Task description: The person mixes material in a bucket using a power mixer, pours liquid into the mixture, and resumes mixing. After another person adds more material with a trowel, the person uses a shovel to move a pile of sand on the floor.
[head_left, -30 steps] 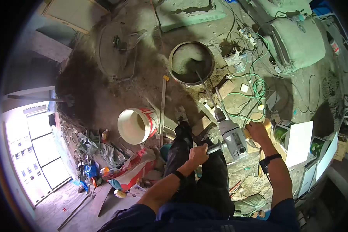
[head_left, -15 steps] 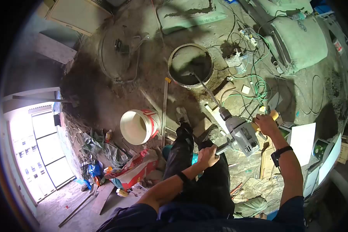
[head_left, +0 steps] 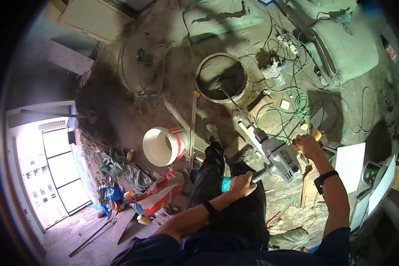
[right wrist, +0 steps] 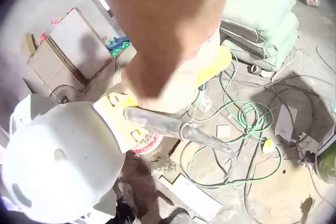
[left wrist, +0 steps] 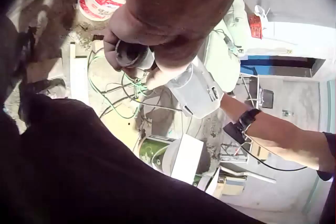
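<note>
Both hands hold a grey electric drill mixer (head_left: 283, 160). My left hand (head_left: 242, 185) is wrapped round its side handle (head_left: 264, 172), whose round end (left wrist: 131, 53) pokes out of the fist in the left wrist view. On the other side, my right hand (head_left: 309, 146) grips the yellow handle (right wrist: 212, 69). A long metal shaft (head_left: 240, 110) slants from the chuck into a round bucket (head_left: 228, 101) of wet grey mix (head_left: 215, 73). The shaft's lower end is hidden in the mix. A black cord (right wrist: 168, 124) leaves the yellow handle in the right wrist view.
A white bucket (head_left: 157, 147) with red bands lies to the left, beside a long straight bar (head_left: 193, 126). Green hose or cable (head_left: 302, 104) coils at the right. Stacked sacks (head_left: 348, 53) stand beyond it. A white board (head_left: 349, 166) leans near my right forearm.
The mixer's body and both hands have shifted right, mostly in the first half second. The shaft's end stays in the bucket. The whole head view has slid slightly rightward and down.
</note>
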Tool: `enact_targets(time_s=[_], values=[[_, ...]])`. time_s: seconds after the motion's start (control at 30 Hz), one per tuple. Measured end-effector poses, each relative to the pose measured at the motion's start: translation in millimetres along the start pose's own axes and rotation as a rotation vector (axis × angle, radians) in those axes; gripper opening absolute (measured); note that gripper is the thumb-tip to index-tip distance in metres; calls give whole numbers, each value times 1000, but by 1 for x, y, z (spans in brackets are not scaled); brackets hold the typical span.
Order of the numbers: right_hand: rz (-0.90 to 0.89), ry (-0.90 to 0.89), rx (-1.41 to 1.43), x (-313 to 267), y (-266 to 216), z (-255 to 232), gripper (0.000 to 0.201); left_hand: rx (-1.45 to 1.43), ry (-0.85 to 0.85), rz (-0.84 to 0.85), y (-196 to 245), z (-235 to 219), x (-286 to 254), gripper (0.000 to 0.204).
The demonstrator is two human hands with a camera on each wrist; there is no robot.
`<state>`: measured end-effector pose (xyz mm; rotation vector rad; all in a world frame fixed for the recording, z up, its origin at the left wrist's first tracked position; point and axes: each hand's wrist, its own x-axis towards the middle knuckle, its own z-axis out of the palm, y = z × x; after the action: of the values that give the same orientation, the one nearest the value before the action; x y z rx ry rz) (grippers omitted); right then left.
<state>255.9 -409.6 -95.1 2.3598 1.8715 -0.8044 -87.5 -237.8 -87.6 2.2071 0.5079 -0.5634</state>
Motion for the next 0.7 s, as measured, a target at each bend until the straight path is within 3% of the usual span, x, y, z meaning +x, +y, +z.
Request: enact_targets(time_s=[0.27,0.37,0.47,0.5,0.57,0.7], values=[[2,39,8,-10,-5,-4,24,-2,-18,32,3,3,-11,65],[-43,52,-29,-11,-6,-19,24,-39,-108,-41,26,-30,-16,63],[-36,-31,-31,-10,-12,-47,26,-145,12,76,-9,8,-20,59],[-34,-98,-73,-7,-11,-52,28,-148,13,80,8,-15,-20,59],[-37,-130,-88,-3,-13,-66,29,-87,-177,-82,36,-61,-21,56],[-74,-120,-119,4,-16,-87,32,-116,-199,-117,40,-91,-28,54]])
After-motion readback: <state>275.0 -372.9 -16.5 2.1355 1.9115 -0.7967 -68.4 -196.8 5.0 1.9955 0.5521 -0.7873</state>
